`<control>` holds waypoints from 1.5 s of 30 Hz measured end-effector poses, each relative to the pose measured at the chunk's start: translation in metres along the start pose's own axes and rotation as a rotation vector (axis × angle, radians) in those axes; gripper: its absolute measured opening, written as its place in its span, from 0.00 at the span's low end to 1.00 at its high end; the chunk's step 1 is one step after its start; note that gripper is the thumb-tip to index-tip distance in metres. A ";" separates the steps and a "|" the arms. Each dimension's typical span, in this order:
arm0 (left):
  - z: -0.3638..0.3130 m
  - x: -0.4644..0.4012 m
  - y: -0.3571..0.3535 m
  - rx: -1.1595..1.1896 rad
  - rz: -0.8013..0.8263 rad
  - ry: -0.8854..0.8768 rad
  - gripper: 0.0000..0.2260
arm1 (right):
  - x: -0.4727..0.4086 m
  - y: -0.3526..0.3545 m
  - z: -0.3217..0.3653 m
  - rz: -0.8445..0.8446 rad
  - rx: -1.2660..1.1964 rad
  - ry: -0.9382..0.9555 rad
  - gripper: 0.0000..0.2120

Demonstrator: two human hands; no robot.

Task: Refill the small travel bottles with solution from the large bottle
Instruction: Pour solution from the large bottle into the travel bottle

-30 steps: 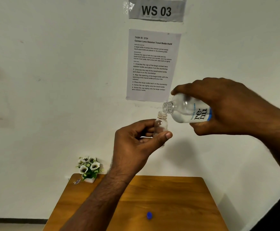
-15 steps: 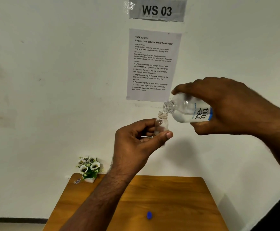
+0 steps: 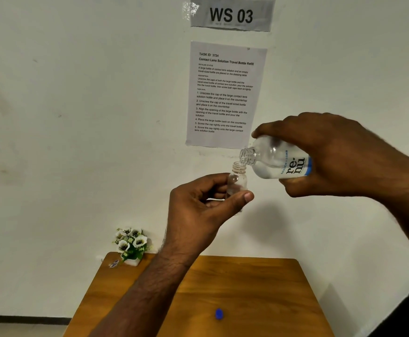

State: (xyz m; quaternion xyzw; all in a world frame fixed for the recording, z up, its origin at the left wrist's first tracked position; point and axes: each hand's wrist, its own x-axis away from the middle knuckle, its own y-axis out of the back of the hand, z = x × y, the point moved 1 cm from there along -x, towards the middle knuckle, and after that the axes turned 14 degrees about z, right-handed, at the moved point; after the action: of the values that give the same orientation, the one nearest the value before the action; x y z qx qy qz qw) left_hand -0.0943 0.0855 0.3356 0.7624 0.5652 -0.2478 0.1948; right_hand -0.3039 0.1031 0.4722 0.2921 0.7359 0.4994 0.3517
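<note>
Clear travel bottle point(image 3: 237, 181): upright, pinched in the left hand point(image 3: 198, 210) grip, mouth just below the large bottle's mouth.
Large bottle point(image 3: 276, 161): right of the travel bottle, long axis near level, neck tipped left and down.
Right hand point(image 3: 332, 154): grip wrapped round the large bottle.
Next: likely more tilt to pour.

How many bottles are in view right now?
2. The small travel bottle is upright in the left hand; the large bottle is tilted over its mouth in the right hand. Others may lie outside the frame.
</note>
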 end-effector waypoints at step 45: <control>-0.005 0.000 0.000 -0.024 0.009 -0.025 0.13 | 0.001 0.006 0.001 -0.008 0.019 0.000 0.40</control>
State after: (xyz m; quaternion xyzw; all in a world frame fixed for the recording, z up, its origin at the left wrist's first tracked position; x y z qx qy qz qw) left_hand -0.0931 0.0882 0.3395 0.7594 0.5623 -0.2495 0.2118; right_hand -0.3029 0.1066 0.4775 0.2928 0.7417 0.4909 0.3509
